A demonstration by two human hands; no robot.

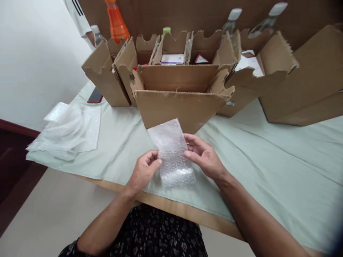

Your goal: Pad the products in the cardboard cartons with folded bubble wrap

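A strip of clear bubble wrap [174,153], perhaps a flattened pouch, is held up over the front part of the table in the head view. My left hand [145,167] pinches its left edge between thumb and curled fingers. On the opposite edge, my right hand [202,155] grips lightly, thumb in front and fingers partly behind the wrap. Just beyond the strip's upper end stands a wide cardboard box [178,107] with an open top; its floor is hidden from view.
More bubble wrap [69,130] lies in a loose pile at the table's left, near a dark phone-like slab [95,95]. Several open cardboard boxes line the back, with an orange bottle [118,25] and clear bottles behind. A person's sleeve [77,16] shows at the far left.
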